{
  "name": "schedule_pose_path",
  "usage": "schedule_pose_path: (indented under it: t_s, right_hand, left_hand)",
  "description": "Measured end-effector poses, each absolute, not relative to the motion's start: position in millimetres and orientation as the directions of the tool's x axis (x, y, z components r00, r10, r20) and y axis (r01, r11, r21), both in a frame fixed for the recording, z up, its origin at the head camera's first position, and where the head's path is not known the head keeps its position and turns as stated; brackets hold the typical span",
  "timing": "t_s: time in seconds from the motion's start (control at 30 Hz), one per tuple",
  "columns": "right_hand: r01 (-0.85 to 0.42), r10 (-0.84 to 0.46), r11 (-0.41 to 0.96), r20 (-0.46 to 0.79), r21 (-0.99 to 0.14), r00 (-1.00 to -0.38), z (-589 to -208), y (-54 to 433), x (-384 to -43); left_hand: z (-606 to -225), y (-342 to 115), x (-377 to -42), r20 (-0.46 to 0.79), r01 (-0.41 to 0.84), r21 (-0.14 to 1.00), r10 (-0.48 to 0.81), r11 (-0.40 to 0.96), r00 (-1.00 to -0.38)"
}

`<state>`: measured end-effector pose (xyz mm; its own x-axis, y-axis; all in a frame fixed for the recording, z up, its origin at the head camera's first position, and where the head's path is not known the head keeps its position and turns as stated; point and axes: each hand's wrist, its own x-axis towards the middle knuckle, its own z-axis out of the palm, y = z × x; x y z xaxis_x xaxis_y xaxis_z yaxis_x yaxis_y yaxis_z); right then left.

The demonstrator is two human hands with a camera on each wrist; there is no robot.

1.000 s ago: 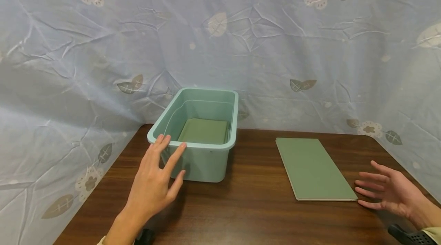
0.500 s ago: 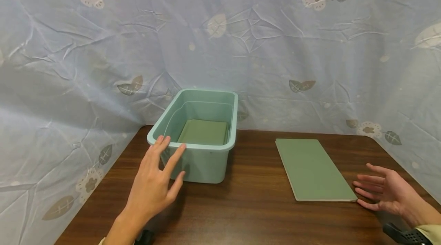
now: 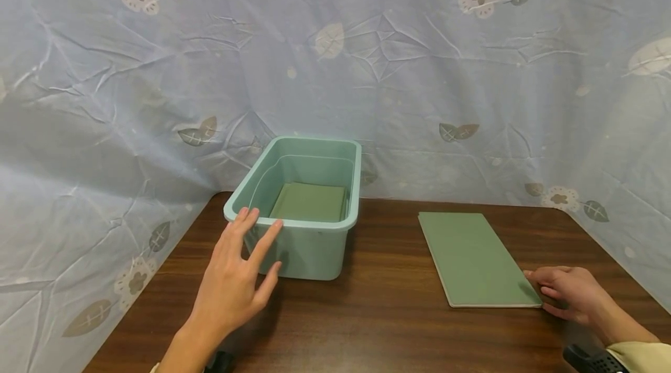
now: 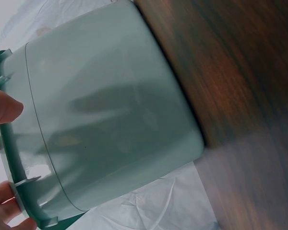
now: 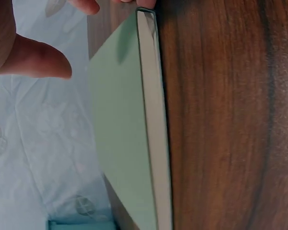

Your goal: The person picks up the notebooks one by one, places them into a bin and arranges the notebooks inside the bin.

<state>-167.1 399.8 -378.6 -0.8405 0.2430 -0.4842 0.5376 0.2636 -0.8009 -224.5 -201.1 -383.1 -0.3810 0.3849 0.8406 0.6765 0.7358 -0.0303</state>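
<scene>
A pale green hardcover notebook (image 3: 479, 259) lies flat on the right side of the table. My right hand (image 3: 574, 294) is beside its near right corner, with fingertips at the edge. In the right wrist view the thumb (image 5: 45, 60) is raised apart from the cover, and the cream page edge (image 5: 152, 96) shows. On the left stands a light teal plastic bin (image 3: 299, 253), with green books or notebooks (image 3: 309, 201) inside; how many is unclear. My left hand (image 3: 228, 280) is spread in front of the bin, fingertips near its rim; contact is hard to tell.
The dark wood-grain table (image 3: 388, 326) extends between the bin and the notebook. A wrinkled pale cloth with flowers and leaves (image 3: 388, 99) hangs behind the table and along both sides.
My right hand has shifted left and turned palm-down, its fingers bending toward the notebook's right edge. The left hand, bin and notebook stay where they were.
</scene>
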Motion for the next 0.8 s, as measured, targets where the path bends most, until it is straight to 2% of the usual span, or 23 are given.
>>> schedule_pose_path:
  t_s: [0.23, 0.47, 0.8]
  right_hand:
    - [0.516, 0.261, 0.443, -0.445, -0.733, -0.857, -385.8, 389.7, -166.6]
    - [0.462, 0.277, 0.702, -0.39, -0.541, -0.878, -389.3, 380.0, -171.2]
    - [0.443, 0.266, 0.722, -0.378, -0.532, -0.887, -390.0, 374.1, -174.9]
  left_hand:
    - [-383.6, -202.0, -222.9, 0.812, 0.662, -0.009, 0.392, 0.749, -0.433]
    - [-384.2, -203.4, -221.7, 0.772, 0.648, 0.014, 0.404, 0.761, -0.491]
    - [-383.1, -203.5, -222.2, 0.786, 0.66, 0.006, 0.404, 0.751, -0.467]
